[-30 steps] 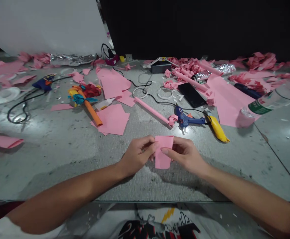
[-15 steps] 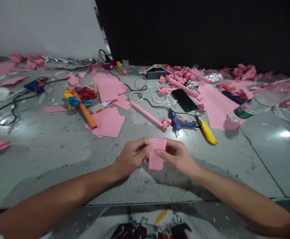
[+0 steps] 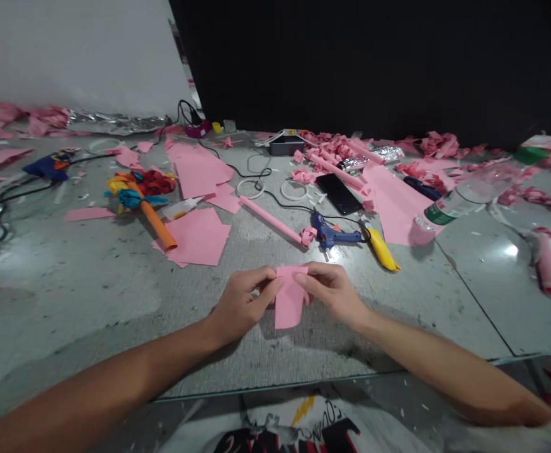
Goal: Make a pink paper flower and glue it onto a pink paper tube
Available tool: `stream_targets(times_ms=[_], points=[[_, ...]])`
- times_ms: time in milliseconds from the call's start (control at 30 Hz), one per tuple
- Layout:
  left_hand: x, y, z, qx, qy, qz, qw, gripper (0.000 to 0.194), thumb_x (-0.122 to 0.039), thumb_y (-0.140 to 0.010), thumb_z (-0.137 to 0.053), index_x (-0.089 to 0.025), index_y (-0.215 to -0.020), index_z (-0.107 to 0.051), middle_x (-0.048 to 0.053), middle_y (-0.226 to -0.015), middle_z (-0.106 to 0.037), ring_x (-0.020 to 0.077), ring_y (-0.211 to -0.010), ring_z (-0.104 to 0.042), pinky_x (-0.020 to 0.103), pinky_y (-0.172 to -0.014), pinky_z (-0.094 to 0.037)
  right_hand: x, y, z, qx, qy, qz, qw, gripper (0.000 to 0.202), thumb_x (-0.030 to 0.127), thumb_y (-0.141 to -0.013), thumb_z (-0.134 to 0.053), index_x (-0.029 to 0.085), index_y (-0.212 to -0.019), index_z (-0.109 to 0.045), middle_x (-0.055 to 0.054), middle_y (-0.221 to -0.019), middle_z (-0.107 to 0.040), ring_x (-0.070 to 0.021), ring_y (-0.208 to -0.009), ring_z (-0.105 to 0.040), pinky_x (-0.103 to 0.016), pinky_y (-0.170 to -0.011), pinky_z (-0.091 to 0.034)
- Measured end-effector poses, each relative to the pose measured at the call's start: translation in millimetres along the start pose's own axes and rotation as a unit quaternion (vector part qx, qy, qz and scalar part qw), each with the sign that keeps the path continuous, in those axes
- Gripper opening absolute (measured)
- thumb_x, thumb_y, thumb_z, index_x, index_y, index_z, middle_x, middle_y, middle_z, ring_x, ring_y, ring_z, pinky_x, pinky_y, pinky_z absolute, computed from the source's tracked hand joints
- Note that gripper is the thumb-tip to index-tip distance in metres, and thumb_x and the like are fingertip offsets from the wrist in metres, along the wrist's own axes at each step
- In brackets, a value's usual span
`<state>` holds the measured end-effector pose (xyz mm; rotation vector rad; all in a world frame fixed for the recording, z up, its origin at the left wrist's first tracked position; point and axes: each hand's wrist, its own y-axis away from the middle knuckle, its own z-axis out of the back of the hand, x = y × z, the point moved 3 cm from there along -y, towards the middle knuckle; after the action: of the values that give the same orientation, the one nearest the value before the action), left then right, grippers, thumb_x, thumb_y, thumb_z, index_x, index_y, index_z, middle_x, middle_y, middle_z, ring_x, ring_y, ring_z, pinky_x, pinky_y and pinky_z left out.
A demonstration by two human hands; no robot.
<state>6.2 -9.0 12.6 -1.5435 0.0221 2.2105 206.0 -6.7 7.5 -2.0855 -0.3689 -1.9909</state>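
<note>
A small pink paper piece (image 3: 288, 307) is held upright between both hands, just above the near part of the table. My left hand (image 3: 247, 299) pinches its left edge, thumb in front. On the upper right side, my right hand (image 3: 334, 292) grips it with the thumb pressed on the face; the fingers behind are partly hidden. Beyond the hands lies a rolled pink paper tube (image 3: 272, 220) with a curled knot at one end. Beside that tube rests a blue glue gun (image 3: 332, 234) with a dark cord.
Left stands an orange paper tube (image 3: 157, 223) with colourful paper petals, over pink sheets (image 3: 204, 236). To the right are a yellow object (image 3: 381, 250), a black phone (image 3: 339, 193), a clear bottle (image 3: 464, 198) lying tilted, and another pink roll (image 3: 550, 267). Crumpled pink paper lines the back.
My right thumb has moved up toward the paper's top edge. The view has turned slightly right, so the table things appear further left and a pink roll shows at the right.
</note>
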Motion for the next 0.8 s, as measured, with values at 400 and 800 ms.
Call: stream_targets(times_ms=[400,800], points=[[3.8,0.5,-2.1,0.009,-0.009,-0.018,1.0,0.037,-0.032,-0.106,-0.057,-0.018,-0.072,-0.056,-0.005,-0.064,-0.05,0.0087,-0.06,-0.046,0.024,-0.061,-0.035,3.9,-3.8,8.2,-0.024,0.033,0.004,0.999,0.045,0.051,-0.096,-0.077,0.018,-0.067,-0.071,0.001,-0.057,-0.059,-0.0108,-0.054,-0.049,-0.027,-0.053,-0.037],[-2.0,1.4,1.9,-0.02,0.032,-0.015,0.999,0.036,-0.034,-0.105,-0.058,-0.018,-0.073,-0.059,-0.005,-0.063,-0.051,0.0096,-0.059,-0.045,0.026,-0.06,-0.035,3.4,-0.4,3.0,0.055,0.043,-0.055,0.996,0.046,0.06,-0.092,-0.079,0.016,-0.079,-0.076,0.002,-0.051,-0.059,-0.0106,-0.045,-0.05,-0.024,-0.045,-0.038]])
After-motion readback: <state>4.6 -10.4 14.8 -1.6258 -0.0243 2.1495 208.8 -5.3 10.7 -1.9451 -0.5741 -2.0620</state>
